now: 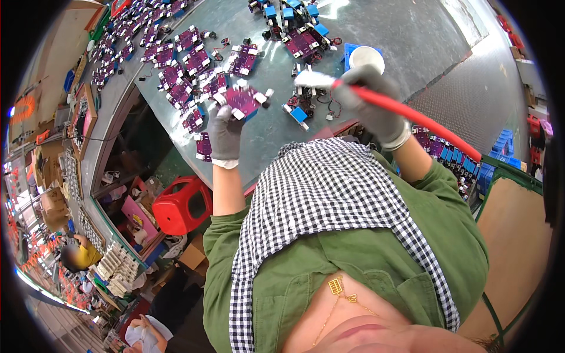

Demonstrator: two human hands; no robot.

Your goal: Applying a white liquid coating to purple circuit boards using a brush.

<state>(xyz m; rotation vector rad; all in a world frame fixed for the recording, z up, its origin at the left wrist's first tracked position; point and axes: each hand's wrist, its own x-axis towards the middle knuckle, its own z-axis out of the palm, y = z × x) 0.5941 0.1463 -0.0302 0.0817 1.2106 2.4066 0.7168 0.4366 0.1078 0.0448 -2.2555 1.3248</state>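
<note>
In a grey glove, my left hand (225, 136) grips the near edge of a purple circuit board (242, 101) with white connectors, raised over the metal table (259, 150). My right hand (371, 97), also gloved, is closed around a long red-handled brush (424, 120). Its white bristles (315, 79) point left toward the board and are apart from it, a little blurred. Below the bristles on the table lies a small blue block with white ends (298, 115), among dark wires. Just beyond my right hand stands a white tub (366, 57) beside a blue plastic bin (348, 52).
Many purple boards (176, 76) cover the table's left side; more with blue blocks (303, 42) sit at the far middle. A tray of boards (453, 162) is at my right. A red stool (182, 206) stands at left. Other people (147, 335) are at lower left.
</note>
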